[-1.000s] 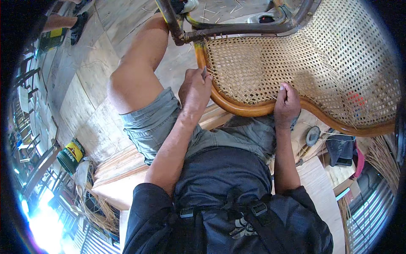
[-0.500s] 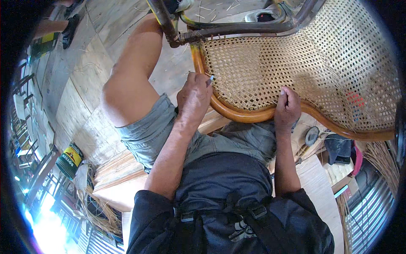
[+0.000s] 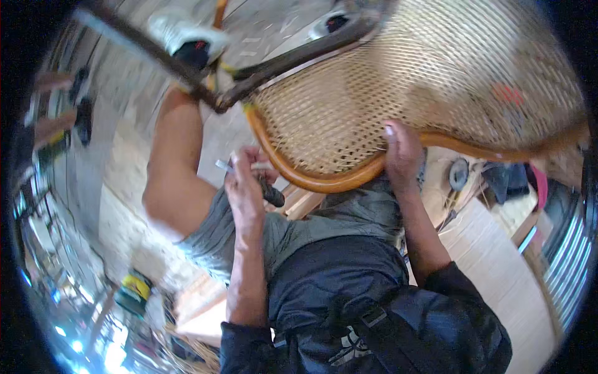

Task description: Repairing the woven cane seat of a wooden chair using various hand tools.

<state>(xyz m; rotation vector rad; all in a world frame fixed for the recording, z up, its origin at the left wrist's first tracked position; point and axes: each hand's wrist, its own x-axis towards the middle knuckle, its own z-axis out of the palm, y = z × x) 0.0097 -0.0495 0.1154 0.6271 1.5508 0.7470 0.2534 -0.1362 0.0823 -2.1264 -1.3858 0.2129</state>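
A woven cane panel (image 3: 336, 106) in a curved, glossy brown wooden frame (image 3: 336, 182) leans across my lap; it looks like part of a chair. My right hand (image 3: 403, 153) is closed on the frame's near edge, thumb up over the cane. Just left of the frame, off it, my left hand (image 3: 246, 187) is closed round a slim tool (image 3: 225, 166) with a pale, blade-like tip. Something dark (image 3: 272, 195) sticks out below those fingers. Blur hides what kind of tool it is.
Dark bars (image 3: 293, 59) join the panel's far left corner. Beyond them is a pale shoe (image 3: 187, 37). A green and yellow can (image 3: 134, 293) stands at lower left. On the right lie a grey ring-shaped thing (image 3: 458, 174), dark cloth (image 3: 503, 187) and a pale board (image 3: 498, 262).
My left hand has come off the frame, back and to the left, with the slim tool still in it. My right hand keeps its hold. The whole view has swung.
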